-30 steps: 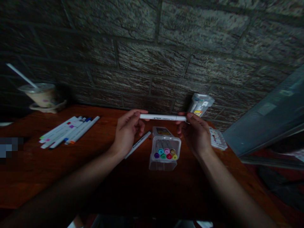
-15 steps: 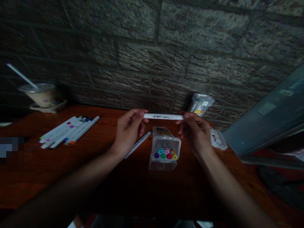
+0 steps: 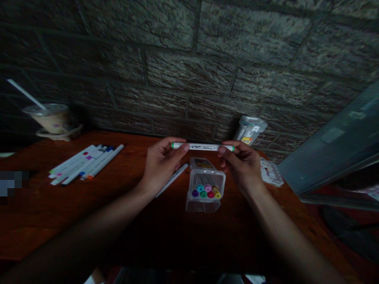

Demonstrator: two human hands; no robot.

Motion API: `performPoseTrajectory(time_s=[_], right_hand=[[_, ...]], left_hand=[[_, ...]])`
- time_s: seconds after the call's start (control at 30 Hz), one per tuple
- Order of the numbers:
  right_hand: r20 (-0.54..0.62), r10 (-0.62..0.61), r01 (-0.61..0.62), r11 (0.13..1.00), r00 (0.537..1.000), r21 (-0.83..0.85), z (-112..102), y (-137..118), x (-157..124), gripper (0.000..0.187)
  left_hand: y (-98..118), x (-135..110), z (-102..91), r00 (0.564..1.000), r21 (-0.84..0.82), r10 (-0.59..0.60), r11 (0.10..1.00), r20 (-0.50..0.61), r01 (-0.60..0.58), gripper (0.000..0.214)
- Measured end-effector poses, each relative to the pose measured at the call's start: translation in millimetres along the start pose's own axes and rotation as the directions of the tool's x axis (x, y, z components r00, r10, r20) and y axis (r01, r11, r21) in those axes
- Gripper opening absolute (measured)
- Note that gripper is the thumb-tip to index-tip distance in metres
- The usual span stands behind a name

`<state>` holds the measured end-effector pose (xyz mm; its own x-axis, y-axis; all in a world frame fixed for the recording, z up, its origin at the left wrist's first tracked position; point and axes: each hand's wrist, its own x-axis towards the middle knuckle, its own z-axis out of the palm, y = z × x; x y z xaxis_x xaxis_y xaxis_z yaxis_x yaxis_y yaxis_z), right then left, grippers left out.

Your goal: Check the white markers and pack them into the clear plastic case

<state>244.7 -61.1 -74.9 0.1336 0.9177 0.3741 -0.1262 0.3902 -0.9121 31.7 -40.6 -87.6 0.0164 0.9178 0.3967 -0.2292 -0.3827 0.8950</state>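
A white marker (image 3: 203, 147) with green ends is held level above the table. My left hand (image 3: 161, 163) pinches it near its left end, and my right hand (image 3: 241, 163) pinches it near the right one. Below and between my hands lies a clear plastic marker case (image 3: 203, 207), its opening facing me. Several markers (image 3: 206, 191) sit inside with purple, teal, green, pink, red, brown and yellow ends showing. Another white marker (image 3: 171, 181) rests on the table beside the case, partly behind my left hand.
Several white markers (image 3: 85, 163) lie in a bunch on the wooden table (image 3: 124, 240) at left. Behind them stands a drink cup (image 3: 51, 118) with a straw. A filled clear case (image 3: 250, 130) stands by the stone wall, with a clear lid-like piece (image 3: 271, 172) nearby.
My fingers have shifted inward along the marker, so its green ends now show. The marker has turned slightly, and the things on the table have stayed put.
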Motion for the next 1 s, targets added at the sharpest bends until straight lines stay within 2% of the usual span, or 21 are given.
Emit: performPoseTrajectory(time_s=[0.3, 0.57, 1.0], right_hand=[[0.004, -0.001, 0.001, 0.999, 1.0, -0.034, 0.9, 1.5, -1.0, 0.027], [0.017, 0.023, -0.023, 1.0, 1.0, -0.002, -0.5, 1.4, -0.1, 0.026], [0.019, 0.046, -0.047, 0.997, 0.999, 0.058, -1.5, -2.2, 0.3, 0.02]], left_hand=[[4.1, -1.3, 3.1, 1.0, 0.033, 0.004, 0.999, 0.02, -0.005, 0.017], [-0.7, 1.5, 1.3, 1.0, -0.06, -0.014, 0.998, 0.017, 0.015, 0.019], [2.9, 2.1, 1.5, 0.998, -0.175, -0.065, 0.983, -0.018, 0.061, 0.021]])
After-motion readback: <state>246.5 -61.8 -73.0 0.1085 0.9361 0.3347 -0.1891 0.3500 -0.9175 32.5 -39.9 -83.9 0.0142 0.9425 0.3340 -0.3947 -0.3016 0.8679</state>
